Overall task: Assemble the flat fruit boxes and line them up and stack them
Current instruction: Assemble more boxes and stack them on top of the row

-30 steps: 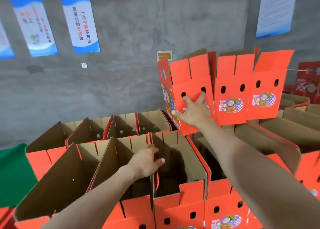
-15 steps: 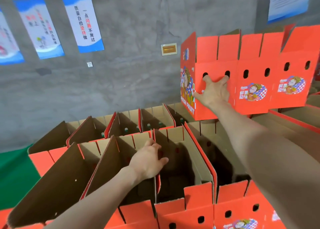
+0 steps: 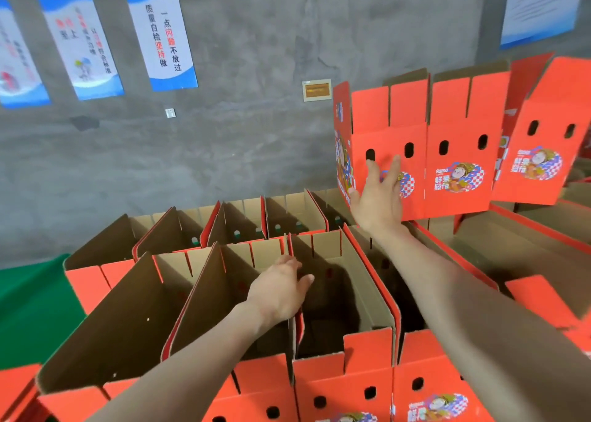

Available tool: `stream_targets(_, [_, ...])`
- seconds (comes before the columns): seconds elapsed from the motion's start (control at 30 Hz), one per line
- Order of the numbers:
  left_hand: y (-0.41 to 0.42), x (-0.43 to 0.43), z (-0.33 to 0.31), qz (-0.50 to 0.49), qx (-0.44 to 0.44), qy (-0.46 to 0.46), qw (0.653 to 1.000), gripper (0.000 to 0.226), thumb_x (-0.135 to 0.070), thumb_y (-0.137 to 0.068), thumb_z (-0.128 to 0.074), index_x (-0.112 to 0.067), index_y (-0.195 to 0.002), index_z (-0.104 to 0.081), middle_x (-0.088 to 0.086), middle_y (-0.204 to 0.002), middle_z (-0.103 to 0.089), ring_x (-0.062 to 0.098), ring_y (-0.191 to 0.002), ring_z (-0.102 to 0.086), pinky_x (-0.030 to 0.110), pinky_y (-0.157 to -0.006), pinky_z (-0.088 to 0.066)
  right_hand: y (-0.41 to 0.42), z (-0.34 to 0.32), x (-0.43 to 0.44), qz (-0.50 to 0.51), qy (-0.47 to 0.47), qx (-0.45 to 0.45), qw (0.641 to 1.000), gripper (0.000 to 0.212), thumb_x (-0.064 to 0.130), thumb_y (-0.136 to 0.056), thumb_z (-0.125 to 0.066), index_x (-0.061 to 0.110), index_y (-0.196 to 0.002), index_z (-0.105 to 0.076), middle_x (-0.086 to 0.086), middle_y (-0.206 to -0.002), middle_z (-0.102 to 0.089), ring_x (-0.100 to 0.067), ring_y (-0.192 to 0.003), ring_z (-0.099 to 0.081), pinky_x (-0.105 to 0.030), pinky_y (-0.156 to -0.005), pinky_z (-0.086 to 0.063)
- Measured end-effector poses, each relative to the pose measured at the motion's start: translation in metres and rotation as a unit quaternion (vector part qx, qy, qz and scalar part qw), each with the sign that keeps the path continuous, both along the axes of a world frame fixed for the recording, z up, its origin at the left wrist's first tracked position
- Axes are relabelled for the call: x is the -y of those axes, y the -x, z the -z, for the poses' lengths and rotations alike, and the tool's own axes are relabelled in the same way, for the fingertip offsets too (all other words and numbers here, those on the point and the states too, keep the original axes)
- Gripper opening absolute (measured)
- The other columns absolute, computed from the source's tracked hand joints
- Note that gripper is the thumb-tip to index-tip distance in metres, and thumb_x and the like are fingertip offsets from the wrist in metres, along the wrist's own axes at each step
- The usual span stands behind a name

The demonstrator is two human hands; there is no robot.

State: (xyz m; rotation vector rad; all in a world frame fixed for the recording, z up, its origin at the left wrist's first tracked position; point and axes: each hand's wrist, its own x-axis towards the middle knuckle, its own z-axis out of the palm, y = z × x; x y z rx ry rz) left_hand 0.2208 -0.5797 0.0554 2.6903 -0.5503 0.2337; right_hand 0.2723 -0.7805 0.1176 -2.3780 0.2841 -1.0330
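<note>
Raised box row, 2 o'clock: red corrugated cardboard, oval vent holes, slotted flaps upright, cartoon label with 鲜果. Right hand flat on leftmost panel, fingers spread straight. Left hand, 7 o'clock from it, thumb and fingers clasping brown wall edge of open boxes lined up below. Poster, 11 o'clock: 质量自检坚持做, 一点问题不放过. Rough grey concrete wall.

Open red fruit boxes stand in rows, 3 more stacked above
</note>
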Motion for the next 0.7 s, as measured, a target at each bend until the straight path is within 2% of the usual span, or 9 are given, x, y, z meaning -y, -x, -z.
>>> stream_targets(0.07, [0.005, -0.001, -0.001, 0.002, 0.009, 0.026, 1.0, 0.046, -0.037, -0.101, -0.037, -0.012, -0.138, -0.047, 0.004, -0.15, -0.039, 0.021, -0.136, -0.038, 0.032, -0.113, -0.031, 0.024, 0.005, -0.031, -0.098, -0.013, 0.079, 0.992, 0.047, 0.014, -0.092, -0.056, 0.004, -0.135, -0.042, -0.024, -0.15, -0.024, -0.041, -0.134, -0.034, -0.045, -0.109, -0.033])
stream_targets(0.13, [0.016, -0.009, -0.005, 0.015, 0.031, 0.055, 0.998, 0.042, -0.029, -0.102, -0.036, -0.01, -0.138, -0.048, 0.006, -0.147, -0.042, 0.021, -0.136, -0.038, 0.032, -0.114, -0.029, 0.053, 0.013, -0.065, -0.2, -0.007, 0.144, 0.969, 0.033, 0.007, -0.09, -0.056, -0.002, -0.121, -0.053, -0.02, -0.128, -0.052, -0.037, -0.12, -0.05, -0.04, -0.101, -0.04])
stream_targets(0.23, [0.048, -0.044, -0.014, 0.056, 0.083, 0.13, 0.986, 0.033, -0.02, -0.099, -0.045, -0.009, -0.128, -0.057, 0.006, -0.131, -0.058, 0.019, -0.124, -0.05, 0.03, -0.106, -0.037, 0.099, 0.02, -0.109, -0.286, 0.019, 0.178, 0.941, 0.024, 0.009, -0.088, -0.057, 0.003, -0.11, -0.061, -0.01, -0.107, -0.064, -0.024, -0.099, -0.06, -0.022, -0.088, -0.041])
stream_targets(0.33, [0.101, -0.112, -0.013, 0.032, 0.18, 0.231, 0.956, 0.026, -0.017, -0.094, -0.051, -0.009, -0.115, -0.066, -0.004, -0.118, -0.064, 0.004, -0.113, -0.055, 0.011, -0.099, -0.036, 0.136, 0.024, -0.136, -0.325, 0.092, 0.181, 0.924, 0.02, 0.018, -0.09, -0.053, 0.004, -0.099, -0.065, -0.006, -0.097, -0.066, -0.019, -0.092, -0.06, -0.022, -0.084, -0.043])
stream_targets(0.4, [0.136, -0.178, 0.004, -0.032, 0.232, 0.277, 0.932, 0.023, -0.015, -0.091, -0.052, -0.01, -0.108, -0.067, -0.007, -0.113, -0.065, 0.001, -0.11, -0.056, 0.01, -0.095, -0.038, 0.155, 0.028, -0.144, -0.331, 0.107, 0.176, 0.921, 0.025, 0.023, -0.089, -0.049, 0.005, -0.093, -0.066, -0.005, -0.091, -0.067, -0.016, -0.088, -0.058, -0.021, -0.081, -0.042])
stream_targets(0.47, [0.164, -0.254, 0.033, -0.14, 0.229, 0.282, 0.921, 0.019, -0.007, -0.091, -0.057, -0.006, -0.107, -0.066, 0.001, -0.111, -0.065, 0.014, -0.109, -0.059, 0.015, -0.094, -0.04, 0.17, 0.034, -0.149, -0.321, 0.117, 0.16, 0.926, 0.028, 0.024, -0.088, -0.047, 0.005, -0.089, -0.067, -0.004, -0.085, -0.068, -0.017, -0.081, -0.059, -0.02, -0.075, -0.039])
stream_targets(0.53, [0.185, -0.335, 0.065, -0.289, 0.173, 0.274, 0.901, 0.022, 0.003, -0.088, -0.06, 0.002, -0.11, -0.063, 0.017, -0.113, -0.064, 0.035, -0.108, -0.058, 0.028, -0.093, -0.039, 0.179, 0.041, -0.16, -0.304, 0.134, 0.135, 0.934, 0.021, 0.02, -0.087, -0.051, 0.006, -0.084, -0.067, -0.003, -0.08, -0.067, -0.021, -0.074, -0.061, -0.018, -0.07, -0.034])
stream_targets(0.6, [0.198, -0.409, 0.092, -0.424, 0.098, 0.257, 0.863, 0.03, 0.001, -0.088, -0.06, 0.008, -0.117, -0.058, 0.028, -0.118, -0.059, 0.042, -0.111, -0.055, 0.042, -0.094, -0.039, 0.187, 0.046, -0.18, -0.287, 0.141, 0.126, 0.939, 0.012, 0.01, -0.081, -0.057, 0.005, -0.08, -0.067, -0.004, -0.078, -0.068, -0.018, -0.073, -0.06, -0.015, -0.069, -0.031])
stream_targets(0.7, [0.207, -0.49, 0.116, -0.494, 0.025, 0.188, 0.848, 0.038, -0.009, -0.088, -0.063, 0.004, -0.122, -0.054, 0.029, -0.125, -0.055, 0.044, -0.111, -0.055, 0.049, -0.093, -0.042, 0.197, 0.052, -0.224, -0.287, 0.133, 0.122, 0.941, 0.007, 0.004, -0.079, -0.061, 0.003, -0.079, -0.067, -0.007, -0.076, -0.068, -0.015, -0.074, -0.058, -0.018, -0.067, -0.033])
